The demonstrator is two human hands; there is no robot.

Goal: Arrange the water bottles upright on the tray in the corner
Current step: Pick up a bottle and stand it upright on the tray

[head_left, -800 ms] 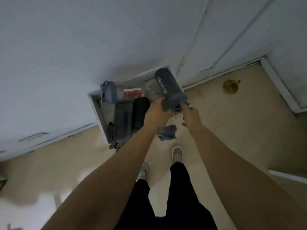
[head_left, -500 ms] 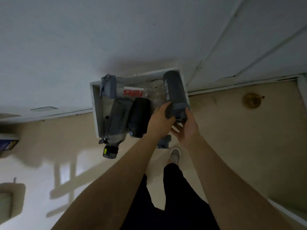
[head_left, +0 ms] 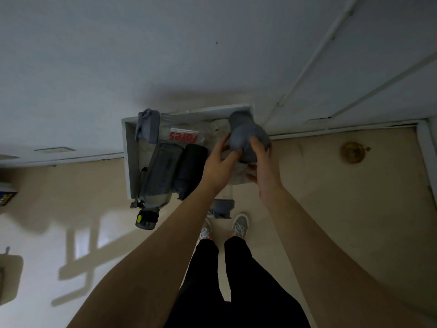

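Note:
A white tray (head_left: 128,147) sits on the floor against the wall, in the corner. Over its right end I hold a dark grey bottle (head_left: 243,131), now nearly upright with its end facing me. My left hand (head_left: 221,162) grips its left side and my right hand (head_left: 262,159) its right side. Three bottles lie flat in the tray: a clear one with a red label and grey cap (head_left: 182,137) along the back, a smoky one with a yellow-marked lid (head_left: 158,178) sticking out over the front edge, and a black one (head_left: 190,169) beside it.
A grey cloth-like item (head_left: 222,209) lies on the floor just in front of the tray, near my shoes (head_left: 240,224). A brass floor fitting (head_left: 352,152) sits to the right. White wall and door panels close off the back and right. Beige floor stretches left and right.
The dark grey bottle has swung from lying tilted over the tray to nearly upright at its right end. My right hand has moved up from under the bottle onto its side.

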